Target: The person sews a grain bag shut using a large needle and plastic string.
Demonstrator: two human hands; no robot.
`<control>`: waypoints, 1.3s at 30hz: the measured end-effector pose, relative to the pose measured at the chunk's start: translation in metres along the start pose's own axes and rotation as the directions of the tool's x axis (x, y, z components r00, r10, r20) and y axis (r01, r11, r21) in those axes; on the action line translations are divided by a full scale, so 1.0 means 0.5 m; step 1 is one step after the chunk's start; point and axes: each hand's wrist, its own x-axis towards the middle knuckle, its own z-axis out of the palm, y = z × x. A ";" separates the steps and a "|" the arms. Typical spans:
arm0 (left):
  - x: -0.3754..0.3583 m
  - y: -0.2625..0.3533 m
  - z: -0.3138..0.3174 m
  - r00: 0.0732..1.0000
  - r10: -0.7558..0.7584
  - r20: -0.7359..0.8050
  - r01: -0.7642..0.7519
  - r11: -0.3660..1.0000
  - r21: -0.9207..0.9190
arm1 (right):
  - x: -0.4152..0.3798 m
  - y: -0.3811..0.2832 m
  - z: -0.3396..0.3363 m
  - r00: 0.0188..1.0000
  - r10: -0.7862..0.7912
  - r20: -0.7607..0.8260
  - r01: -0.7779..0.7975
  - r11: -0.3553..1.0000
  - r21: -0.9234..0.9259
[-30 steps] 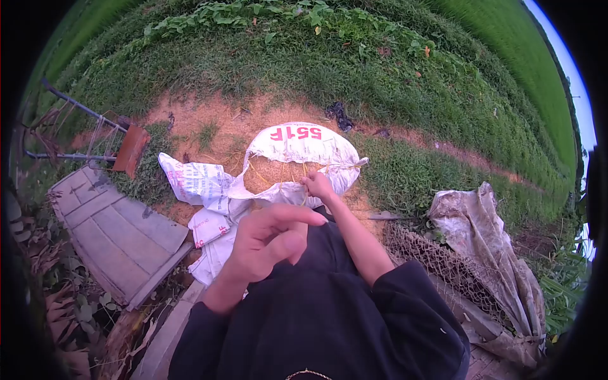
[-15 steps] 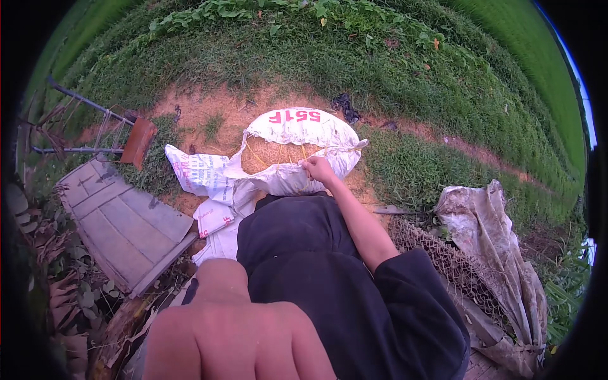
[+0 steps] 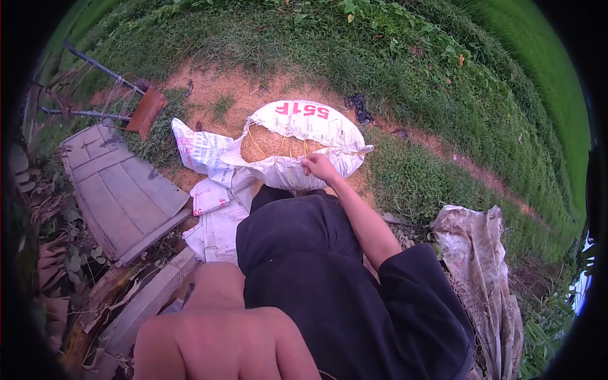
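A white sack [image 3: 297,172] with red markings lies in front of me, its opening crossed by several yellow strands over golden-brown grain-like material [image 3: 272,144]. At the near edge of that opening, the thumb and fingers of my right hand [image 3: 320,168] are pinched on the sack fabric. My left hand [image 3: 221,342] is raised very close to the camera at the lower left, away from the sack. Its fingers are bent and pressed together; the fingertips and whatever they hold are hidden.
Other white sacks [image 3: 212,218] lie left of the filled one. A grey panel [image 3: 126,190] and a metal frame with a brown board [image 3: 147,113] are at the left. A crumpled, dirty sheet [image 3: 472,253] is at the right. Grass surrounds the bare soil.
The view has shifted slightly. My left hand sits a little lower and farther left in view. My right hand stays pinched at the sack's edge.
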 end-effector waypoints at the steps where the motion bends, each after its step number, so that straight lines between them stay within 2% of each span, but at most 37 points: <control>1: -0.010 0.007 0.014 1.000 0.010 -0.002 -0.010 1.000 -0.002 | -0.004 0.004 -0.001 1.000 -0.014 0.020 0.014 1.000 0.019; 7: -0.016 0.013 0.018 0.999 0.038 -0.019 -0.039 0.998 -0.044 | -0.033 0.040 0.004 0.989 -0.098 0.115 0.084 0.990 0.114; 10: -0.009 0.011 0.002 0.999 0.035 -0.019 -0.036 0.996 -0.087 | -0.044 0.058 0.013 0.990 -0.108 0.087 0.096 0.986 0.135; 12: -0.039 0.040 -0.019 0.988 -0.086 -0.130 0.079 0.995 -0.060 | -0.054 0.067 0.034 0.994 -0.109 0.008 0.106 0.980 0.168; 13: -0.041 0.031 -0.043 0.972 -0.082 -0.221 0.104 0.991 0.089 | -0.065 0.062 0.046 0.992 -0.112 -0.065 0.122 0.974 0.189; 14: -0.062 0.045 -0.089 0.924 -0.215 -0.316 0.293 0.930 0.224 | -0.078 0.058 0.058 0.989 -0.080 -0.122 0.100 0.981 0.166; 15: -0.096 0.034 -0.157 0.872 -0.247 -0.423 0.412 0.838 0.359 | -0.089 0.045 0.070 0.982 -0.049 -0.184 0.076 0.987 0.144; 16: -0.118 0.016 -0.239 0.787 -0.236 -0.571 0.576 0.612 0.542 | -0.094 0.044 0.085 0.960 -0.093 -0.263 0.131 0.983 0.130; 17: -0.133 -0.011 -0.335 0.681 -0.205 -0.702 0.724 0.331 0.605 | -0.105 0.020 0.089 0.970 0.011 -0.244 0.037 0.981 0.190; 18: -0.164 -0.043 -0.446 0.586 -0.207 -0.783 0.810 0.175 0.559 | -0.109 0.024 0.107 0.943 -0.060 -0.328 0.081 0.995 0.051; 19: -0.220 -0.071 -0.579 0.480 -0.256 -0.839 0.876 0.097 0.472 | -0.108 0.033 0.128 0.906 -0.138 -0.401 0.108 0.989 -0.097; 20: -0.279 -0.101 -0.698 0.421 -0.302 -0.855 0.865 -0.149 0.478 | -0.118 0.034 0.153 0.870 -0.110 -0.480 0.103 0.994 -0.041; 21: -0.317 -0.132 -0.797 0.366 -0.330 -0.870 0.790 -0.384 0.478 | -0.125 0.023 0.173 0.826 -0.082 -0.558 0.108 0.994 0.014; 22: -0.336 -0.160 -0.869 0.375 -0.364 -0.853 0.777 -0.379 0.503 | -0.129 0.008 0.200 0.721 -0.021 -0.692 0.002 1.000 -0.029; 23: -0.366 -0.184 -0.918 0.296 -0.452 -0.842 0.667 -0.533 0.521 | -0.143 -0.007 0.237 0.600 0.041 -0.799 -0.124 0.991 -0.042; 24: -0.393 -0.206 -0.956 0.209 -0.518 -0.830 0.519 -0.660 0.543 | -0.145 -0.017 0.265 0.581 0.066 -0.811 -0.138 0.990 -0.019; 25: -0.417 -0.226 -0.987 0.203 -0.544 -0.814 0.502 -0.656 0.564 | -0.141 -0.024 0.289 0.444 0.143 -0.884 -0.190 0.980 0.063; 26: -0.446 -0.240 -1.008 0.148 -0.584 -0.799 0.543 -0.627 0.559 | -0.137 -0.029 0.310 0.303 0.220 -0.927 -0.232 0.961 0.152; 27: -0.461 -0.254 -1.025 0.101 -0.618 -0.780 0.582 -0.599 0.550 | -0.123 -0.028 0.317 0.285 0.239 -0.928 -0.233 0.957 0.175; 28: -0.470 -0.267 -1.005 0.039 -0.645 -0.763 0.557 -0.620 0.553 | -0.113 -0.025 0.325 0.353 0.374 -0.858 -0.033 0.921 0.388; 29: -0.466 -0.272 -0.995 0.022 -0.663 -0.749 0.543 -0.620 0.565 | -0.109 -0.024 0.333 0.442 0.470 -0.764 0.153 0.800 0.581; 30: -0.462 -0.271 -0.995 -0.011 -0.685 -0.728 0.534 -0.620 0.575 | -0.107 -0.020 0.334 0.487 0.474 -0.734 0.180 0.768 0.615; 31: -0.460 -0.266 -0.992 -0.045 -0.700 -0.712 0.525 -0.623 0.580 | -0.101 -0.016 0.336 0.479 0.492 -0.727 0.181 0.755 0.630; 32: -0.466 -0.261 -0.978 0.016 -0.703 -0.711 0.504 -0.608 0.613 | -0.091 -0.015 0.335 0.483 0.484 -0.730 0.208 0.746 0.632; 33: -0.473 -0.259 -0.969 0.005 -0.706 -0.708 0.489 -0.616 0.618 | -0.081 -0.019 0.333 0.485 0.476 -0.734 0.239 0.735 0.635; 34: -0.482 -0.260 -0.962 0.027 -0.685 -0.728 0.484 -0.628 0.609 | -0.076 -0.033 0.323 0.461 0.492 -0.739 0.174 0.766 0.618; 37: -0.485 -0.265 -0.950 0.079 -0.670 -0.738 0.446 -0.639 0.627 | -0.084 -0.010 0.320 0.474 0.470 -0.745 0.183 0.775 0.605; 38: -0.484 -0.264 -0.942 0.083 -0.661 -0.746 0.443 -0.646 0.622 | -0.101 0.012 0.323 0.514 0.440 -0.737 0.246 0.747 0.618; 39: -0.480 -0.269 -0.938 0.091 -0.654 -0.751 0.442 -0.650 0.619 | -0.119 0.027 0.325 0.583 0.449 -0.677 0.402 0.565 0.721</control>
